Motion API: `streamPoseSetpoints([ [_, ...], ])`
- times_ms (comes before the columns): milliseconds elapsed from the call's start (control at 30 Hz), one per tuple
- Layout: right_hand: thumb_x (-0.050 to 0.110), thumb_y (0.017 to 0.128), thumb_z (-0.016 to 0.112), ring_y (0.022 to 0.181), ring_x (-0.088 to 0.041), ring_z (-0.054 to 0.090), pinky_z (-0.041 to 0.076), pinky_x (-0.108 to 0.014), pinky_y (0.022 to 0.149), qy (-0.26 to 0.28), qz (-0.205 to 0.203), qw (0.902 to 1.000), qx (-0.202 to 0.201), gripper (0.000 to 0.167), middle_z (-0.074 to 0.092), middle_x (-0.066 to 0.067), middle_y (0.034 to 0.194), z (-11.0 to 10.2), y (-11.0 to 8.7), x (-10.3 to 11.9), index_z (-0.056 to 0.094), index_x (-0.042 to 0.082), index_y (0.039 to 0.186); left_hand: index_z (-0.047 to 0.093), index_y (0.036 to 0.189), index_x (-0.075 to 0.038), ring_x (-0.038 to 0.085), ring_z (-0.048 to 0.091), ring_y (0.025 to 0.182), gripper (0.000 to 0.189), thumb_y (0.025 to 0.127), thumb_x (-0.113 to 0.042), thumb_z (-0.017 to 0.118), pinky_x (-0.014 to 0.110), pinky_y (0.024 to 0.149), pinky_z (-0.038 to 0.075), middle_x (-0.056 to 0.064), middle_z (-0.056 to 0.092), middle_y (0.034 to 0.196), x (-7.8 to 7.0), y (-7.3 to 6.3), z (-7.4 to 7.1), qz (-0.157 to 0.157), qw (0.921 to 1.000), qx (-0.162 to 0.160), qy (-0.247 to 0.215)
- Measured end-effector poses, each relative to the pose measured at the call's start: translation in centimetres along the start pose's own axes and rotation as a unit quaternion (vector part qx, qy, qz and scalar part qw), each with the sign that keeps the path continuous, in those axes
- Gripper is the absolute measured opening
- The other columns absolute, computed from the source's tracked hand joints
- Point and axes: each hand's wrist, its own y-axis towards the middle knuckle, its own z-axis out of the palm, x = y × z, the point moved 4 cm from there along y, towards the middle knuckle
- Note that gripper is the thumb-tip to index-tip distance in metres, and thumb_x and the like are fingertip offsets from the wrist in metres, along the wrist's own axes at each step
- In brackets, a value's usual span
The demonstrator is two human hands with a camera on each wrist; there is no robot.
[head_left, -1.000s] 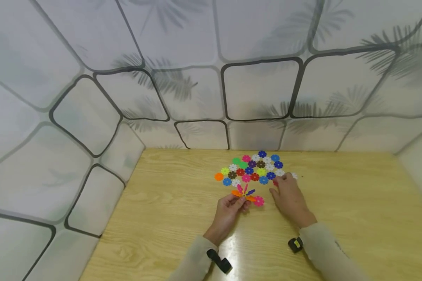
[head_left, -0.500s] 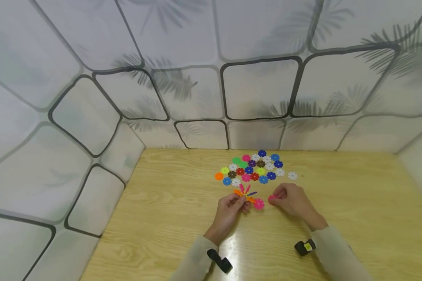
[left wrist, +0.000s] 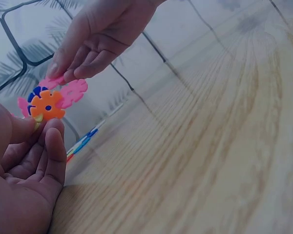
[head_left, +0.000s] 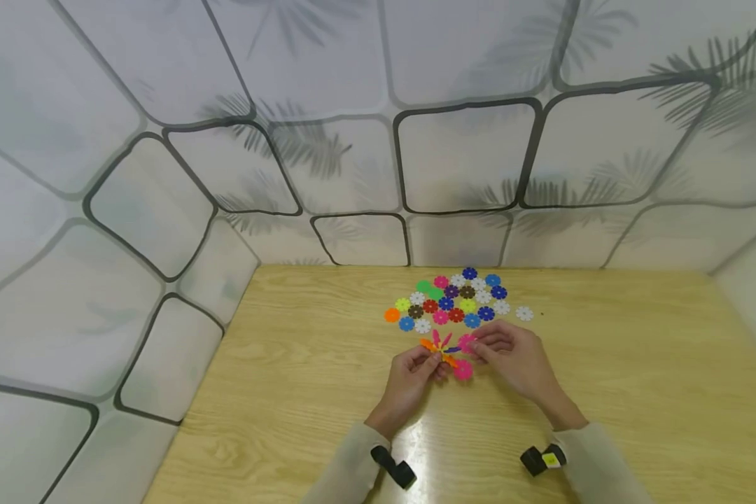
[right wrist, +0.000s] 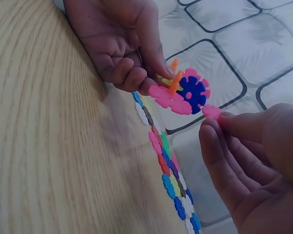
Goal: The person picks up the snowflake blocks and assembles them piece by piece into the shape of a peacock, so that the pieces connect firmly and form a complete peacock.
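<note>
Partly built, to judge by the cluster [head_left: 443,348] of slotted flower discs; pinched at its yellow piece [left wrist: 38,118] by the left hand [head_left: 408,378], over the table [head_left: 290,364], on the near side of the loose discs [head_left: 446,303]; fitted so far with orange discs [left wrist: 53,111], pink discs [right wrist: 169,100] and a blue disc [right wrist: 194,90]; held in a pinch by the right hand [head_left: 518,358], right at that blue edge, a further pink piece [head_left: 466,342] (slotted in or merely touching, impossible to tell); leaving, probably, that join to firm up, and perhaps more to add from the flat, many-coloured patch, with one white disc [head_left: 524,313] off to the right.
</note>
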Motion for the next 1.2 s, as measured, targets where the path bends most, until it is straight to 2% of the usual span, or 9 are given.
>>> streamPoseSetpoints([
  [200, 0.006, 0.101, 0.077, 0.084, -0.011, 0.079, 0.065, -0.022, 0.076, 0.006, 0.015, 0.9997, -0.016, 0.012, 0.082, -0.014, 0.101, 0.2, -0.2, -0.3, 0.074, 0.002, 0.113, 0.066, 0.106, 0.021, 0.007, 0.073, 0.078, 0.026, 0.110, -0.005, 0.062, 0.021, 0.076, 0.063, 0.025, 0.080, 0.097, 0.2, 0.1, 0.0, 0.007, 1.0000, 0.000, 0.004],
  [367, 0.001, 0.099, 0.077, 0.080, -0.008, 0.078, 0.066, -0.023, 0.074, 0.018, 0.016, 0.9991, -0.033, 0.009, 0.083, -0.016, 0.100, 0.5, -0.5, -0.3, 0.075, 0.001, 0.108, 0.069, 0.109, 0.019, 0.005, 0.072, 0.077, 0.023, 0.109, -0.004, 0.064, 0.019, 0.075, 0.062, 0.031, 0.079, 0.100, 0.2, 0.0, 0.2, -0.001, 0.9998, -0.001, 0.019],
  [500, -0.002, 0.098, 0.078, 0.079, -0.007, 0.078, 0.066, -0.023, 0.073, 0.023, 0.000, 0.9987, -0.046, 0.007, 0.083, -0.018, 0.101, 0.8, -0.8, -0.3, 0.075, 0.001, 0.104, 0.071, 0.111, 0.018, 0.005, 0.072, 0.076, 0.024, 0.109, -0.005, 0.064, 0.019, 0.074, 0.062, 0.033, 0.078, 0.101, 0.2, -0.1, 0.3, -0.004, 0.9997, 0.000, 0.024],
  [567, -0.003, 0.097, 0.078, 0.078, -0.007, 0.078, 0.066, -0.023, 0.073, 0.024, -0.010, 0.9984, -0.049, 0.007, 0.083, -0.018, 0.101, 1.0, -0.8, -0.4, 0.075, 0.001, 0.102, 0.071, 0.110, 0.018, 0.006, 0.072, 0.076, 0.024, 0.109, -0.005, 0.064, 0.020, 0.075, 0.063, 0.031, 0.079, 0.100, 0.3, -0.1, 0.3, -0.005, 0.9998, -0.002, 0.019],
  [700, -0.003, 0.097, 0.078, 0.079, -0.008, 0.079, 0.066, -0.023, 0.073, 0.028, -0.033, 0.9983, -0.039, 0.007, 0.083, -0.018, 0.102, 1.5, -0.5, -0.3, 0.074, 0.002, 0.101, 0.071, 0.108, 0.017, 0.006, 0.072, 0.075, 0.024, 0.109, -0.005, 0.064, 0.020, 0.074, 0.063, 0.014, 0.080, 0.091, 0.9, 0.1, -0.2, -0.012, 0.9996, -0.020, 0.013],
  [833, -0.002, 0.098, 0.078, 0.080, -0.007, 0.078, 0.066, -0.023, 0.073, 0.035, -0.038, 0.9982, -0.031, 0.007, 0.083, -0.017, 0.103, 2.1, -0.2, -0.2, 0.074, 0.003, 0.102, 0.069, 0.108, 0.018, 0.006, 0.071, 0.075, 0.024, 0.109, -0.005, 0.064, 0.020, 0.074, 0.062, 0.005, 0.079, 0.087, 0.7, 0.0, -0.7, -0.011, 0.9995, -0.028, 0.009],
  [1033, 0.001, 0.099, 0.077, 0.083, -0.006, 0.078, 0.066, -0.022, 0.076, 0.049, -0.038, 0.9972, -0.042, 0.005, 0.083, -0.017, 0.106, 2.3, -0.8, -0.4, 0.073, 0.004, 0.102, 0.069, 0.109, 0.019, 0.005, 0.071, 0.075, 0.023, 0.108, -0.003, 0.064, 0.020, 0.074, 0.062, 0.009, 0.080, 0.089, 0.3, -0.2, -0.5, -0.008, 0.9996, -0.021, 0.015],
  [1133, 0.005, 0.102, 0.075, 0.086, -0.007, 0.079, 0.066, -0.022, 0.079, 0.047, -0.030, 0.9981, -0.027, 0.005, 0.083, -0.018, 0.108, 1.6, -1.1, -0.1, 0.074, 0.003, 0.106, 0.071, 0.111, 0.016, 0.006, 0.072, 0.077, 0.022, 0.108, -0.005, 0.065, 0.021, 0.074, 0.063, 0.014, 0.081, 0.093, 0.2, -0.3, -0.2, -0.008, 0.9998, -0.006, 0.020],
  [1200, 0.010, 0.107, 0.071, 0.089, -0.008, 0.078, 0.066, -0.023, 0.080, 0.034, -0.032, 0.9987, -0.019, 0.011, 0.083, -0.017, 0.109, 0.9, -1.0, -0.4, 0.075, 0.002, 0.112, 0.072, 0.112, 0.013, 0.007, 0.073, 0.078, 0.023, 0.108, -0.008, 0.066, 0.021, 0.074, 0.063, 0.016, 0.082, 0.096, 0.3, -0.4, -0.1, -0.008, 0.9997, 0.004, 0.025],
])
